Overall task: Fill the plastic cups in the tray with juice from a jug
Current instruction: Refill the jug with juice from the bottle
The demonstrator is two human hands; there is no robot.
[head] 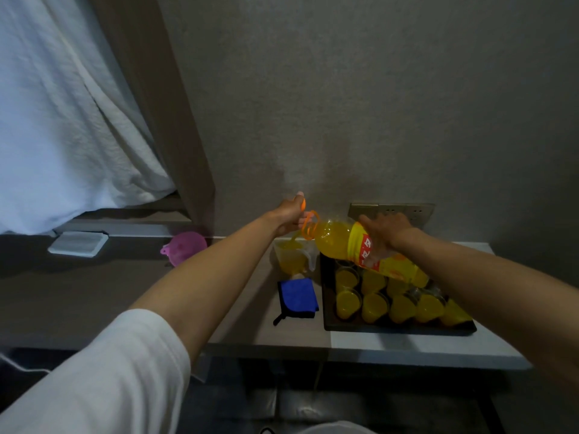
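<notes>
The right hand [383, 233] grips a large plastic juice bottle [360, 249] around its yellow label, with the fingers curled over the body, and holds it tilted almost flat with the neck to the left. The left hand [289, 219] is at the neck and pinches something orange, probably the cap or the carrying ring; the view here is small and dark, so I cannot say which one. A stream of orange juice [293, 238] falls from the mouth into the clear jug [291, 256], which stands on the table [219, 296], touching the back left corner of the black tray [398, 327]. The jug is partly full.

In the tray the plastic cups [374, 306] stand close together, and most of them already hold juice. One or two cups at the back, under the bottle, look still not filled.

The bottle seems heavy and its thin wall is soft, so a hard squeeze can push the juice out too fast; a hold at the middle plus a support at the neck is sensible. The jug is stiff and has a handle on the side towards the tray, and this is the place to take it. It becomes heavier now and may be wet. The cups are light, thin and easy to tip over, so it is better not to touch them when pouring.

A folded blue cloth [297, 297] lies just beside the tray, and a pink funnel [185, 247] is further left.
</notes>
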